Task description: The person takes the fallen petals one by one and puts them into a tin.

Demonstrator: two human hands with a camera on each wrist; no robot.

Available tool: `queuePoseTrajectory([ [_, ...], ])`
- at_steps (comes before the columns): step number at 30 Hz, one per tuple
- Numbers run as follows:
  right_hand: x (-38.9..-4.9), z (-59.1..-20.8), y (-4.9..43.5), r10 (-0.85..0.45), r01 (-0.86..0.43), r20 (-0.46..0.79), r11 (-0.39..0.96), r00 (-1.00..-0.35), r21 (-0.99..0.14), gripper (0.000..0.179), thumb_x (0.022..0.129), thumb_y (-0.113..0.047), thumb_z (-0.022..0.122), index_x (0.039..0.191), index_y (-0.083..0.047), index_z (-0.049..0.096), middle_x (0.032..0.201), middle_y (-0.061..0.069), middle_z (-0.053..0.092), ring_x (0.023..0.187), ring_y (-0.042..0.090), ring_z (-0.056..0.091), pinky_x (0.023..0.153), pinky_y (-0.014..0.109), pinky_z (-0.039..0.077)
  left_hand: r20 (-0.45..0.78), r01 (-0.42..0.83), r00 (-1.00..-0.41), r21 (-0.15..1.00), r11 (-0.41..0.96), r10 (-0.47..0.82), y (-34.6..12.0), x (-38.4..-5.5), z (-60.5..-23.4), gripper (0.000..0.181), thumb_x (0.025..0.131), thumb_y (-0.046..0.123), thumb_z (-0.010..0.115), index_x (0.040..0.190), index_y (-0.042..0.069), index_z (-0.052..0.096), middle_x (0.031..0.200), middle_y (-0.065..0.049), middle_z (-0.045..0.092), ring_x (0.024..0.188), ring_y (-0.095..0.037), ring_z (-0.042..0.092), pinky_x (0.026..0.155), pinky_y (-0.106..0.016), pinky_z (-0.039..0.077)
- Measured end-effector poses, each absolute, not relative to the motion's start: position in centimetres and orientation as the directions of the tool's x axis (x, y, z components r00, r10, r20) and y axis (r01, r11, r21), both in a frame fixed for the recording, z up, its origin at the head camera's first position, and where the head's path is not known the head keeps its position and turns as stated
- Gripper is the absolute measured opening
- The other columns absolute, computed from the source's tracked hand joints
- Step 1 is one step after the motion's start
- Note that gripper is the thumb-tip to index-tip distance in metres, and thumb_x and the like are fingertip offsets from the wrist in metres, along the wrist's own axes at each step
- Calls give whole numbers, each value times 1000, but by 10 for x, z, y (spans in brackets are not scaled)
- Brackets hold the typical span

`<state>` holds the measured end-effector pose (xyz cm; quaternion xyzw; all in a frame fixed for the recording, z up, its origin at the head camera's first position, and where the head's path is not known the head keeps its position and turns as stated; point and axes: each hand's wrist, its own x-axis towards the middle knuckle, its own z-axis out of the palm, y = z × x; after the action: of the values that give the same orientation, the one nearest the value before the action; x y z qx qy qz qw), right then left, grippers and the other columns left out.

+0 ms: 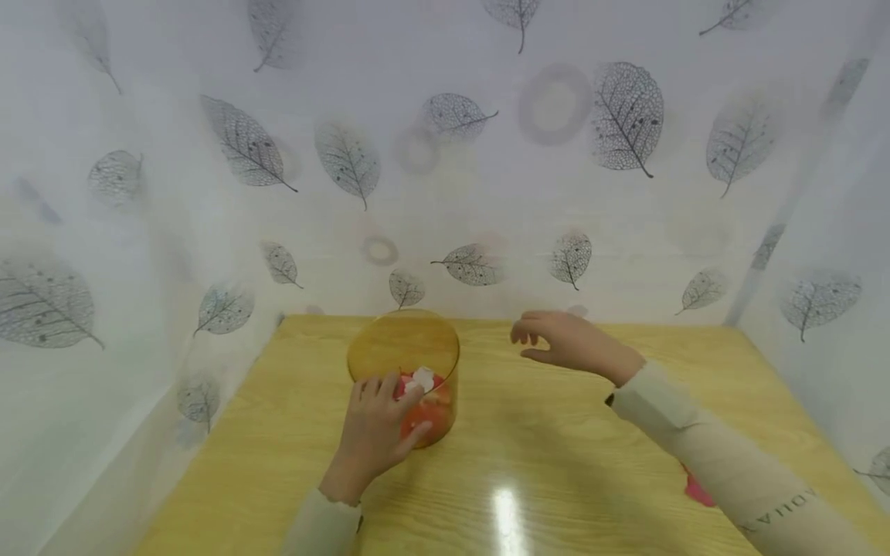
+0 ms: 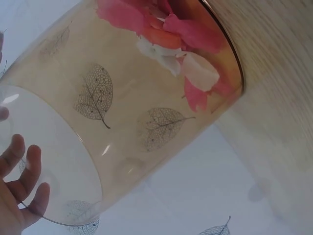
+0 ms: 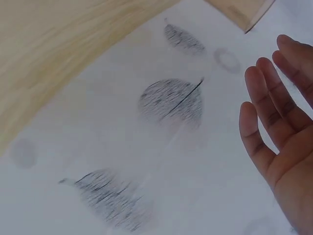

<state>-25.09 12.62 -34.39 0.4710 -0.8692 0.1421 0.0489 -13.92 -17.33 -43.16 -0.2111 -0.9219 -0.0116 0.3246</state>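
A see-through amber cylindrical container (image 1: 403, 340) stands on the table, its open top facing up. Pink, red and white petals (image 1: 420, 381) lie inside, and the left wrist view shows these petals (image 2: 188, 54) gathered at its base. My left hand (image 1: 378, 425) holds the container's near left rim. In the left wrist view, that hand's bent fingers (image 2: 27, 176) reach over the rim. Off to the container's right, my right hand (image 1: 570, 344) hovers over the table, fingers loosely bent and nothing in them. The right wrist view shows the right hand's palm (image 3: 288, 132) and spread fingers.
A pink petal (image 1: 698, 491) lies on the wood-grain table (image 1: 556, 471) at the right, partly hidden by the right sleeve (image 1: 737, 463). Pale sheets (image 1: 445, 201) printed with grey leaves stand behind the table and along both sides.
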Motion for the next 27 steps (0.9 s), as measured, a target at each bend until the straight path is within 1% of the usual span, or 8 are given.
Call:
queuePoseTrajectory([
  [3, -240, -360, 170, -773, -799, 203, 571, -601, -188, 20, 80, -9, 71, 99, -10, 64, 93, 1, 64, 78, 12, 60, 68, 27, 51, 600, 390, -706, -112, 914, 375, -171, -139, -430, 44, 69, 51, 75, 102, 27, 61, 92, -7, 54, 81, -26, 53, 77, -45, 43],
  [7, -225, -385, 225, -716, -733, 158, 656, -680, -178, 21, 78, -11, 73, 97, -11, 64, 89, -3, 63, 74, 9, 57, 65, 26, 49, 594, 374, -717, -115, 920, 365, -170, -137, -429, 44, 68, 53, 75, 102, 26, 61, 90, -6, 54, 81, -26, 54, 77, -46, 43],
  [10, -214, -403, 260, -672, -684, 131, 706, -729, -182, 22, 76, -11, 75, 95, -12, 64, 87, -6, 62, 72, 6, 55, 63, 24, 48, 601, 376, -710, -119, 919, 368, -170, -138, -429, 44, 68, 52, 75, 100, 26, 60, 88, -5, 53, 80, -26, 53, 76, -45, 43],
  [13, -205, -420, 289, -638, -644, 102, 738, -763, -202, 24, 74, -10, 76, 94, -11, 63, 85, -5, 62, 71, 4, 53, 61, 24, 46, 611, 384, -699, -118, 916, 372, -171, -138, -429, 43, 69, 52, 74, 100, 26, 60, 87, -4, 52, 79, -25, 53, 76, -45, 43],
  [15, -201, -431, 305, -623, -623, 75, 751, -778, -220, 25, 73, -10, 76, 94, -10, 64, 86, -4, 62, 71, 4, 53, 62, 24, 46, 614, 384, -697, -116, 916, 370, -171, -138, -429, 42, 70, 51, 73, 100, 25, 60, 87, -4, 52, 78, -24, 52, 76, -46, 43],
  [19, -193, -450, 328, -602, -577, -5, 768, -799, -279, 26, 74, -12, 75, 98, -7, 65, 91, -1, 64, 76, 10, 56, 64, 26, 48, 617, 383, -698, -108, 917, 364, -172, -138, -430, 43, 69, 51, 74, 101, 25, 61, 86, -3, 51, 77, -24, 52, 76, -45, 42],
  [21, -191, -458, 336, -604, -571, -19, 762, -797, -306, 25, 74, -11, 74, 98, -8, 66, 92, -1, 64, 78, 13, 59, 66, 28, 50, 616, 380, -700, -108, 919, 362, -172, -138, -431, 44, 69, 51, 74, 101, 25, 60, 86, -3, 51, 78, -24, 52, 76, -45, 42],
  [27, -188, -478, 347, -645, -610, 15, 715, -764, -342, 17, 75, -7, 72, 90, -14, 68, 90, -5, 61, 79, 6, 59, 66, 26, 51, 613, 384, -703, -99, 918, 361, -171, -139, -432, 44, 68, 52, 75, 100, 25, 59, 85, -2, 50, 77, -23, 51, 76, -45, 42],
])
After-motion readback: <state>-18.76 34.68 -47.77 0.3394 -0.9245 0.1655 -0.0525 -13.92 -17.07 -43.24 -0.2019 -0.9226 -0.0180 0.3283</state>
